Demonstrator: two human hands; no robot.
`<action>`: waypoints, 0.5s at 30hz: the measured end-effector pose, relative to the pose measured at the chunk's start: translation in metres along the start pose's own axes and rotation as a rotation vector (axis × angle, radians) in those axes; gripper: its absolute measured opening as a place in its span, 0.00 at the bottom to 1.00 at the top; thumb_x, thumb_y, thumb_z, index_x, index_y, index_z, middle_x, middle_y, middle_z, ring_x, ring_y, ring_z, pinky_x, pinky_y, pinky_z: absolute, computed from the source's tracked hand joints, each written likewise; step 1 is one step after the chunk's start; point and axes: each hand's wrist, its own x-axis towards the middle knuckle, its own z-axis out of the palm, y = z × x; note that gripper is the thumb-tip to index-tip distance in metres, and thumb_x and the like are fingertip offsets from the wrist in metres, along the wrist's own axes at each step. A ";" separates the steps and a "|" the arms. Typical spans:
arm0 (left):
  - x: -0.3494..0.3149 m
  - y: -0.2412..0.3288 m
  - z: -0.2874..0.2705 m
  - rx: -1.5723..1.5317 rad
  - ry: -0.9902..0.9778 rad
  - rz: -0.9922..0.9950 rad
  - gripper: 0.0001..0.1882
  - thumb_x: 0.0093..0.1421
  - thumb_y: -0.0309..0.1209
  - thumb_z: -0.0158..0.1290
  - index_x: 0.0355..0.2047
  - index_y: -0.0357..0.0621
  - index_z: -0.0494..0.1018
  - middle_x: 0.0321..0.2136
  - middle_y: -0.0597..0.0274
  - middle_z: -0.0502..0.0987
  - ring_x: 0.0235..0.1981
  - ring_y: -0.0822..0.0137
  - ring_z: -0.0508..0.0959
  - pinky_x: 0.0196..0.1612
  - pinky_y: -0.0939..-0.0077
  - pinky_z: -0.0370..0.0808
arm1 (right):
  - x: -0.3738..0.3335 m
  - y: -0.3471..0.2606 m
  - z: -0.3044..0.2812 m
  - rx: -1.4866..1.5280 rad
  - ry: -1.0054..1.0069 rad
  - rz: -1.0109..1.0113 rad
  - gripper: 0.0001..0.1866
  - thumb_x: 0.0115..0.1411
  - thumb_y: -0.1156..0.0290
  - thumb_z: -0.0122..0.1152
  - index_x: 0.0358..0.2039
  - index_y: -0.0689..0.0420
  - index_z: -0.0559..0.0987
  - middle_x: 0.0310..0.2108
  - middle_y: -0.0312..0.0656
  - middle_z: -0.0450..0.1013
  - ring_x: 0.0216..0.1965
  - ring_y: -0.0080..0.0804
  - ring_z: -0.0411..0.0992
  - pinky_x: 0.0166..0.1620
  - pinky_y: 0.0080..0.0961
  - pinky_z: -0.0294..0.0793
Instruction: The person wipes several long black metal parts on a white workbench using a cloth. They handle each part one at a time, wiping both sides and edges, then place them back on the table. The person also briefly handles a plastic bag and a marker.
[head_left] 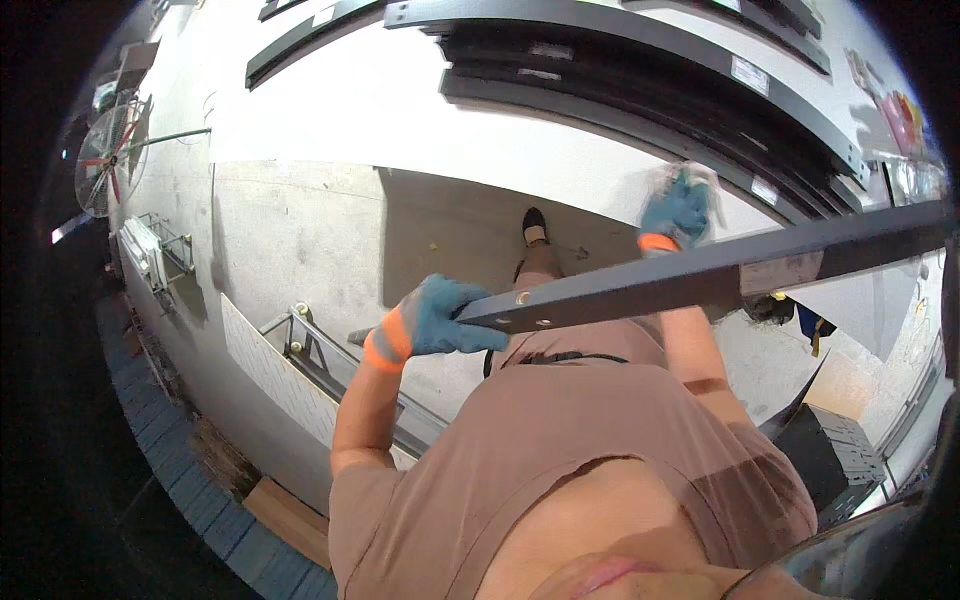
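My left hand, in a blue and grey glove with an orange cuff, is wrapped round the left end of a long dark metal bar. The bar runs across in front of my body and rises toward the right edge. Round holes show near its held end, and a pale label sits farther along. Beyond the bar, my right hand, gloved alike and somewhat blurred, is closed on a crumpled white cloth over the white tabletop's near edge.
Several dark metal bars lie stacked on the white tabletop, some with labels. A wheeled cart frame stands at left, a fan farther off. Black boxes are at lower right. Colourful packages lie at far right.
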 end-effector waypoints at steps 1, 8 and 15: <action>-0.024 -0.018 -0.009 -0.086 0.077 -0.056 0.20 0.50 0.42 0.71 0.32 0.38 0.81 0.15 0.66 0.74 0.18 0.79 0.72 0.21 0.78 0.69 | -0.008 -0.075 -0.032 0.091 -0.041 -0.135 0.21 0.62 0.61 0.53 0.56 0.47 0.75 0.53 0.46 0.71 0.50 0.48 0.71 0.50 0.45 0.73; -0.133 -0.129 -0.065 -0.637 0.684 0.094 0.16 0.50 0.28 0.65 0.38 0.31 0.78 0.27 0.53 0.80 0.26 0.64 0.79 0.30 0.69 0.77 | -0.009 -0.400 -0.308 0.643 -1.338 -0.938 0.22 0.56 0.54 0.61 0.48 0.53 0.83 0.48 0.47 0.79 0.48 0.47 0.77 0.49 0.44 0.76; -0.077 -0.198 -0.138 -0.824 1.134 0.448 0.25 0.61 0.51 0.60 0.41 0.39 0.72 0.30 0.51 0.78 0.27 0.57 0.78 0.36 0.61 0.79 | -0.061 -0.379 -0.298 0.902 -1.202 -1.108 0.16 0.57 0.68 0.58 0.45 0.39 0.84 0.43 0.44 0.79 0.45 0.50 0.76 0.47 0.44 0.74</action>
